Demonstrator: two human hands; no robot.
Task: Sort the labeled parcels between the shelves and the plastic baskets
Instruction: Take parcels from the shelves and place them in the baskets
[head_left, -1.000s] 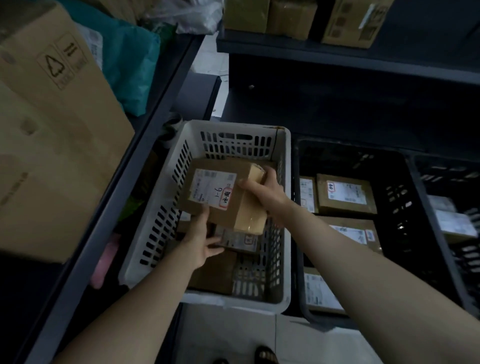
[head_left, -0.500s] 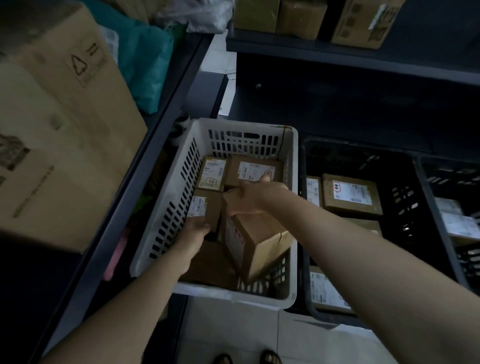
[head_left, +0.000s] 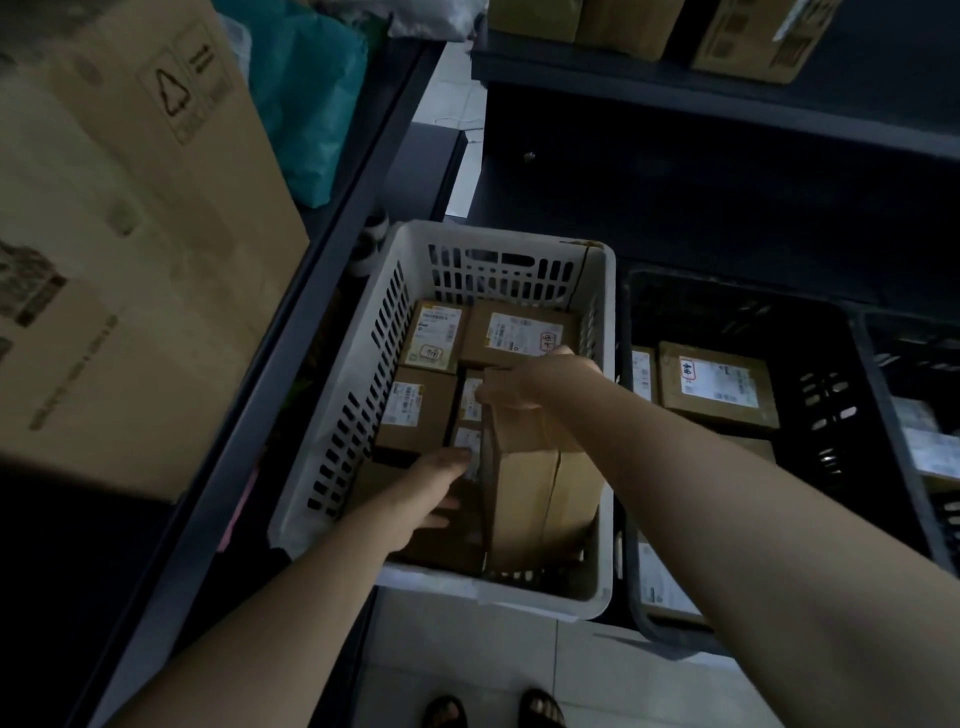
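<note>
Down in the white basket (head_left: 498, 595) on the floor, several labelled parcels already lie flat: two along the back wall (head_left: 434, 335) and another (head_left: 415, 410) in front of them. The black basket (head_left: 737, 301) just beside it on the right also holds labelled boxes (head_left: 717, 384), and cartons (head_left: 753, 36) sit on the shelf (head_left: 675, 98) above. Sorting therefore looks well under way, though how many parcels remain cannot be judged from this view.

The parcel in hand is a tall brown box (head_left: 540, 499) standing on end in the near right corner of the white basket, its lower end down among the others. The right hand (head_left: 524, 382) has its fingers curled over the box's top edge and grips it from above. The left hand (head_left: 436, 483) reaches into the near left part of the basket, touching the tall box's left side, with its fingers stretched out over a low parcel and holding nothing as far as can be seen. The box seems placed but not yet released.
</note>
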